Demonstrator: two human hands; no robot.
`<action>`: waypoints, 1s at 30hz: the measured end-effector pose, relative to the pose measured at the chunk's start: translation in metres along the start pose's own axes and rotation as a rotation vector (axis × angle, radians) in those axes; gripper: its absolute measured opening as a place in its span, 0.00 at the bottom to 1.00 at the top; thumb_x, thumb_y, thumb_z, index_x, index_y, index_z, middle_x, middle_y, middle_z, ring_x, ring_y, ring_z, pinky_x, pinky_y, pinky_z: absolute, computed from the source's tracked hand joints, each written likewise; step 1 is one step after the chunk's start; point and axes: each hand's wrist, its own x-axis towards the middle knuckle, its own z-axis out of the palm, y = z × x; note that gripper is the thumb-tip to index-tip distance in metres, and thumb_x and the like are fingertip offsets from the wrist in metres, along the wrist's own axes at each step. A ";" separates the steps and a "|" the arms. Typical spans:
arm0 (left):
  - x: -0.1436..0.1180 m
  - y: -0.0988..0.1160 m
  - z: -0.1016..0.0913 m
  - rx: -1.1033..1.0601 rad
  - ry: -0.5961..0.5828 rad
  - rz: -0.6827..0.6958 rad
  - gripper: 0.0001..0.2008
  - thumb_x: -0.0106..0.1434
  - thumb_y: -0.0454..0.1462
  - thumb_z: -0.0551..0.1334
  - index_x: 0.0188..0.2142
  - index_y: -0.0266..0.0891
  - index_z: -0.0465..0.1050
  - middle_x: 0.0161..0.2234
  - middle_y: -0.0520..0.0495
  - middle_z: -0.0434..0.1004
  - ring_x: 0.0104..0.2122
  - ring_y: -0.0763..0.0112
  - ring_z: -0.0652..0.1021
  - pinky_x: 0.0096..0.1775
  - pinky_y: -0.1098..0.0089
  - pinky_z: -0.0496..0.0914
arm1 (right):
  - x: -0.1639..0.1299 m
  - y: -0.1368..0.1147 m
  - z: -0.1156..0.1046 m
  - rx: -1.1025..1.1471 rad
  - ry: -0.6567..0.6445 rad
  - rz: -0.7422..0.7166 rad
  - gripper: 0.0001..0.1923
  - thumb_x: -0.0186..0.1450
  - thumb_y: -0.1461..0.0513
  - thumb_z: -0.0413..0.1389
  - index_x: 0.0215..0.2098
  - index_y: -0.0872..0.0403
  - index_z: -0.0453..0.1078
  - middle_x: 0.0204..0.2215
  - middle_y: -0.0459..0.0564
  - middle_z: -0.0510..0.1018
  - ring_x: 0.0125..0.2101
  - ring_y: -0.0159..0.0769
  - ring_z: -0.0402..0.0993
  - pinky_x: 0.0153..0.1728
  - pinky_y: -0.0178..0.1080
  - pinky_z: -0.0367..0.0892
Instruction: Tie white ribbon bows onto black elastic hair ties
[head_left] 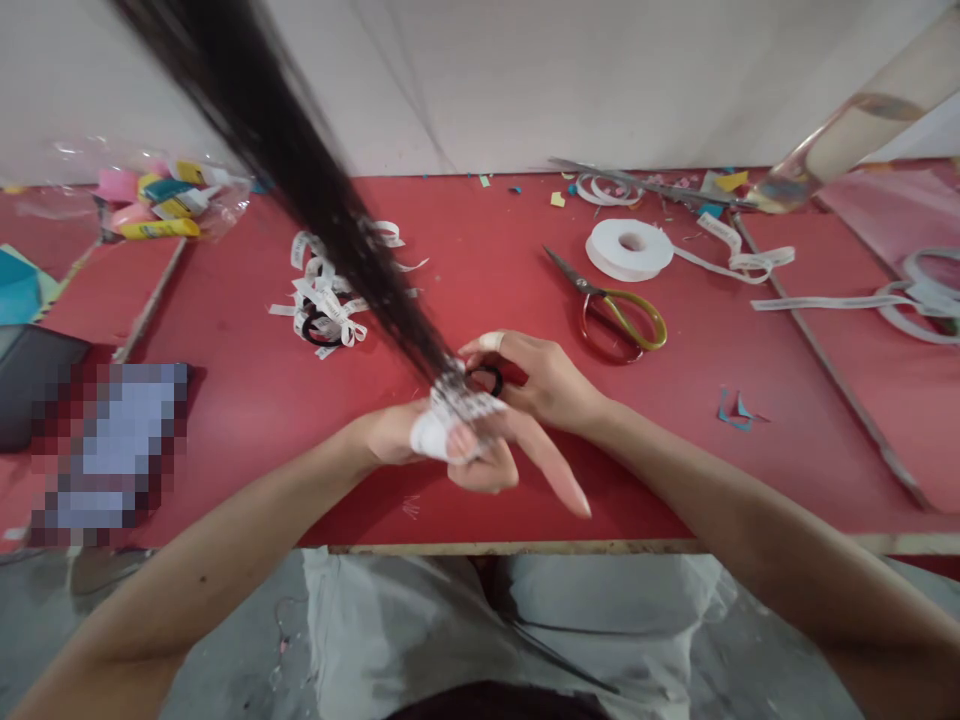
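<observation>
- The left hand (442,445) is curled nearly closed, pinching a small bundle of white printed ribbon (459,408) between thumb and fingers; a white wrap covers one fingertip, and one long finger sticks out straight toward the table's near edge.
- The right hand (540,378) is partly closed, its fingers bent around a small black elastic hair band (487,378) that sits right against the ribbon bundle; a pale strip is wrapped on one fingertip.
- Both hands meet just above the red felt-covered table (247,400), close to its front edge.
- A blurred dark strand of hair (300,170) hangs in front of the camera, running down to the ribbon bundle.
- The ribbon carries small dark printing, too fine to read.
- A heap of finished white ribbon bows with black bands (330,300) lies to the left of the hands, well apart.
- Gold-handled metal scissors (615,310) lie to the right, beside a flat white ribbon roll (628,248) with its loose end trailing off.
- A clear plastic bag (161,200) at the far left holds pink, yellow and teal pieces.
</observation>
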 end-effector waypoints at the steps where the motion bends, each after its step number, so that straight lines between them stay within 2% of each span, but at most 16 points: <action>1: 0.003 -0.002 0.003 -0.026 -0.197 -0.034 0.42 0.55 0.68 0.53 0.46 0.33 0.78 0.17 0.57 0.50 0.17 0.76 0.52 0.19 0.69 0.47 | -0.001 0.000 0.001 -0.012 -0.019 -0.021 0.13 0.66 0.67 0.54 0.49 0.51 0.69 0.41 0.48 0.79 0.40 0.32 0.77 0.43 0.35 0.72; 3: 0.008 -0.008 0.007 -0.092 -0.390 -0.076 0.37 0.62 0.61 0.55 0.53 0.33 0.74 0.18 0.57 0.50 0.18 0.75 0.53 0.21 0.68 0.48 | -0.002 0.001 0.002 -0.041 -0.043 -0.056 0.15 0.67 0.69 0.53 0.50 0.50 0.68 0.42 0.48 0.79 0.42 0.32 0.76 0.44 0.35 0.72; 6: 0.012 -0.017 0.009 -0.158 -0.415 -0.043 0.33 0.66 0.55 0.56 0.57 0.29 0.71 0.16 0.58 0.51 0.17 0.75 0.53 0.21 0.69 0.52 | -0.003 0.002 0.003 -0.058 -0.050 -0.079 0.19 0.66 0.71 0.51 0.53 0.50 0.67 0.46 0.50 0.78 0.46 0.33 0.76 0.47 0.37 0.72; 9: 0.013 -0.021 0.009 -0.158 -0.425 -0.020 0.31 0.67 0.54 0.55 0.56 0.30 0.72 0.17 0.58 0.52 0.18 0.75 0.54 0.22 0.70 0.55 | -0.002 0.003 0.003 -0.094 -0.054 -0.106 0.22 0.66 0.74 0.46 0.53 0.50 0.67 0.50 0.52 0.76 0.51 0.35 0.74 0.51 0.40 0.72; 12: 0.014 -0.018 0.008 -0.175 -0.445 0.000 0.28 0.69 0.52 0.54 0.54 0.32 0.73 0.17 0.58 0.51 0.18 0.76 0.54 0.21 0.71 0.52 | -0.001 0.004 0.003 -0.123 -0.062 -0.111 0.24 0.64 0.75 0.44 0.53 0.51 0.69 0.52 0.53 0.75 0.54 0.37 0.73 0.53 0.43 0.72; 15: 0.015 -0.013 0.009 -0.176 -0.463 -0.020 0.26 0.69 0.52 0.53 0.52 0.34 0.74 0.18 0.58 0.50 0.18 0.76 0.54 0.22 0.69 0.50 | 0.000 0.003 0.003 -0.142 -0.056 -0.138 0.23 0.66 0.74 0.45 0.53 0.53 0.69 0.54 0.55 0.75 0.59 0.41 0.68 0.57 0.49 0.70; 18: 0.015 -0.013 0.011 -0.158 -0.464 -0.071 0.26 0.68 0.54 0.53 0.50 0.36 0.75 0.18 0.57 0.49 0.18 0.75 0.54 0.23 0.68 0.50 | 0.002 0.001 0.007 -0.183 -0.044 -0.191 0.14 0.69 0.67 0.50 0.51 0.53 0.71 0.52 0.56 0.77 0.62 0.45 0.65 0.60 0.55 0.66; 21: 0.015 -0.017 0.012 -0.130 -0.440 -0.092 0.28 0.66 0.56 0.55 0.51 0.38 0.76 0.17 0.56 0.52 0.17 0.73 0.56 0.21 0.69 0.53 | 0.003 -0.001 0.016 -0.279 -0.091 -0.234 0.09 0.69 0.59 0.56 0.45 0.52 0.74 0.51 0.54 0.77 0.63 0.49 0.63 0.59 0.57 0.66; 25: 0.015 -0.022 0.012 -0.052 -0.386 -0.106 0.31 0.63 0.58 0.55 0.52 0.39 0.76 0.16 0.55 0.53 0.16 0.71 0.60 0.20 0.69 0.56 | 0.001 -0.007 0.026 -0.347 -0.130 -0.348 0.08 0.70 0.63 0.54 0.44 0.49 0.75 0.45 0.48 0.81 0.60 0.42 0.65 0.60 0.54 0.65; 28: 0.014 -0.022 0.012 -0.079 -0.403 -0.123 0.31 0.64 0.57 0.55 0.55 0.38 0.74 0.17 0.54 0.55 0.18 0.72 0.61 0.21 0.69 0.59 | 0.002 -0.012 0.026 -0.381 -0.114 -0.464 0.09 0.71 0.64 0.52 0.42 0.49 0.75 0.39 0.44 0.82 0.56 0.39 0.70 0.61 0.51 0.65; 30: 0.013 -0.022 0.012 -0.127 -0.425 -0.129 0.30 0.65 0.56 0.55 0.56 0.38 0.73 0.18 0.55 0.56 0.18 0.72 0.60 0.23 0.69 0.59 | 0.002 -0.014 0.023 -0.367 -0.059 -0.498 0.10 0.72 0.64 0.51 0.42 0.49 0.74 0.37 0.43 0.82 0.50 0.37 0.74 0.56 0.47 0.68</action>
